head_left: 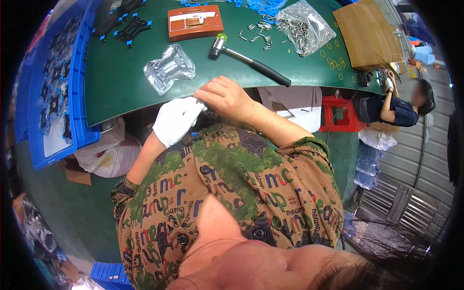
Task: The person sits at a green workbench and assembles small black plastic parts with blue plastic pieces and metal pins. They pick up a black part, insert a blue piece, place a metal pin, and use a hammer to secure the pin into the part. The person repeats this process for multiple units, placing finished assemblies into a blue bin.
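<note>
My left hand (176,121), in a white glove, is closed at the table's near edge, close to my body. Against its fingertips, my bare right hand (224,99) is closed with bent fingers. Between them is a dark part (209,116), mostly hidden by the fingers; a bit of blue shows below it. Just beyond my hands lies a clear, shaped plastic piece (169,70). A mallet (251,63) with a black grip and a yellow-green face rests to its right. Black brackets with blue tips (133,30) sit at the far left of the table.
A blue crate (76,87) of similar parts stands left. On the green table (116,82) are a red-brown box (195,30), loose metal pins (263,36), a bag of pins (304,31), yellowish rings (333,64) and a carton (367,34). A co-worker (398,111) and red stool (340,113) are right.
</note>
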`<state>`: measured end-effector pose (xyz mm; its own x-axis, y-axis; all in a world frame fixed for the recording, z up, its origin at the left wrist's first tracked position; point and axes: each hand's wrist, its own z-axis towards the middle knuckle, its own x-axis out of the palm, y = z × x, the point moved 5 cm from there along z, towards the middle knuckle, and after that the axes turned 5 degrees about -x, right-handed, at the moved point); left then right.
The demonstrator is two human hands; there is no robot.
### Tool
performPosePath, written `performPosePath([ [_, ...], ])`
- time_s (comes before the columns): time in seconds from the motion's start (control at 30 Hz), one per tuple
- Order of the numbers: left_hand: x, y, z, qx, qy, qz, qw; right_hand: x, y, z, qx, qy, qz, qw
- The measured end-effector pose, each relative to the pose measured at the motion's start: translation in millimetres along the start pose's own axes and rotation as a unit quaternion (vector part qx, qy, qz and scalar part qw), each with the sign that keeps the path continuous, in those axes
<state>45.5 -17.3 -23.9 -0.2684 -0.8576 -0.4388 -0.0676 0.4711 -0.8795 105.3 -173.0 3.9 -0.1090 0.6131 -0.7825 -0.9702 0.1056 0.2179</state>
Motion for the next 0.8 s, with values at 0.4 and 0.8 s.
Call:
performPosePath([
  [0.4,5.7,17.2,-2.6,-0.036,0.029,-0.060,0.997,-56.0,-47.2,9.2,-0.009,0.052,-0.082,0.995],
  [0.8,6.5,13.2,1.6,-0.025,0.028,-0.080,0.996,-81.7,-295.8,12.3,0.350,0.109,-0.268,0.891],
])
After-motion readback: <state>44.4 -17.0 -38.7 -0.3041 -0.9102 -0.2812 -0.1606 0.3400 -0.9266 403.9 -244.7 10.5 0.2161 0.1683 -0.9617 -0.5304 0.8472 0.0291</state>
